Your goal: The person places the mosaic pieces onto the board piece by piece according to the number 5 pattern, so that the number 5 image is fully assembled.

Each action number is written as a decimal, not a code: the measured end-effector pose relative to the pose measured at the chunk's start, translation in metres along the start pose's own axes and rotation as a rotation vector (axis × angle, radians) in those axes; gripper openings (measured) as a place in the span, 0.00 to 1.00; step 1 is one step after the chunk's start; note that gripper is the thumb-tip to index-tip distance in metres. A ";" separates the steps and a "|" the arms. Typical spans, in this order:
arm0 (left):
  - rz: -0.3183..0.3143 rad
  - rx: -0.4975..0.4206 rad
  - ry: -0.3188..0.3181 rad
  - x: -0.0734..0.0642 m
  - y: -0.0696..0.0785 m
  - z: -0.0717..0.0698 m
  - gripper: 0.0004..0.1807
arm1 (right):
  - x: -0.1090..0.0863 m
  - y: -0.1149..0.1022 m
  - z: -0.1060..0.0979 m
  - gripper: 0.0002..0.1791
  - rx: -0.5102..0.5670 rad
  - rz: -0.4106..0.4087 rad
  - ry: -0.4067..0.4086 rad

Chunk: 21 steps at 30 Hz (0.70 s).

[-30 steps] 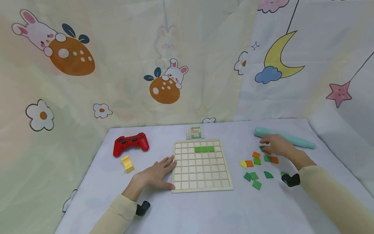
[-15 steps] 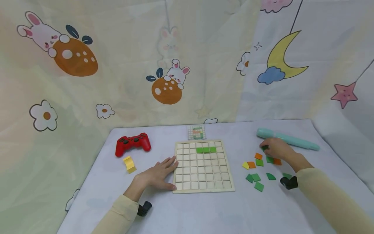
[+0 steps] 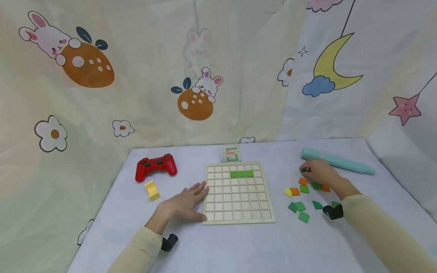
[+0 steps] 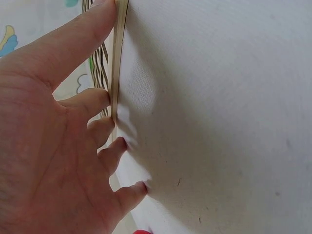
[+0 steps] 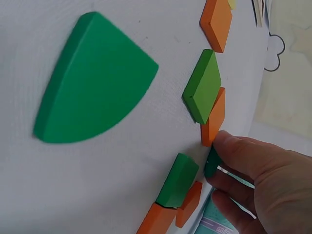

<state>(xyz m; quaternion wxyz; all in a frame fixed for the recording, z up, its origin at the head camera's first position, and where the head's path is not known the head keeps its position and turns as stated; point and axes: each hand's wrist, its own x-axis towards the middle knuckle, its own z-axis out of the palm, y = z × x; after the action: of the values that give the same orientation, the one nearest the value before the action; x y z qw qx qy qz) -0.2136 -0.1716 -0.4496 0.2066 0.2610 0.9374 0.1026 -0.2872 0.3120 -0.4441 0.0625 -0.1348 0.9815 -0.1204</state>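
The right hand (image 3: 319,173) has edged toward nine o'clock, pinching a dark green tile (image 5: 211,164), a grip suiting so small a piece, roughly three o'clock from the grid board (image 3: 237,197); the left hand (image 3: 183,204), fingers spread, touches the board's nine o'clock edge, likely steadying it.

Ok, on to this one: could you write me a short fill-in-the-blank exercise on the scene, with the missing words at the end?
1. The left hand touches the ____ edge of the grid board in the head view.
2. The board bears a row of ____ light green tiles.
3. The right hand pinches a ____ piece.
4. The game controller lying beyond the yellow block is ____.

Missing words: left; three; dark green; red.
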 end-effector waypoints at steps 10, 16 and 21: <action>-0.010 -0.001 -0.004 0.001 0.000 -0.001 0.51 | 0.004 0.000 0.000 0.17 0.029 0.024 -0.057; -0.009 -0.009 -0.009 0.001 0.001 -0.002 0.52 | 0.007 -0.012 -0.003 0.19 0.051 0.057 -0.048; -0.016 -0.009 -0.011 0.001 0.001 -0.002 0.52 | 0.019 -0.039 -0.005 0.16 0.047 -0.011 0.001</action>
<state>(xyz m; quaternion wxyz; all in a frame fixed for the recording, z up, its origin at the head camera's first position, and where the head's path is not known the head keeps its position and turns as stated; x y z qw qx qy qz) -0.2149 -0.1699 -0.4480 0.2139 0.2530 0.9378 0.1039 -0.2964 0.2709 -0.4314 0.0643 -0.1387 0.9777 -0.1440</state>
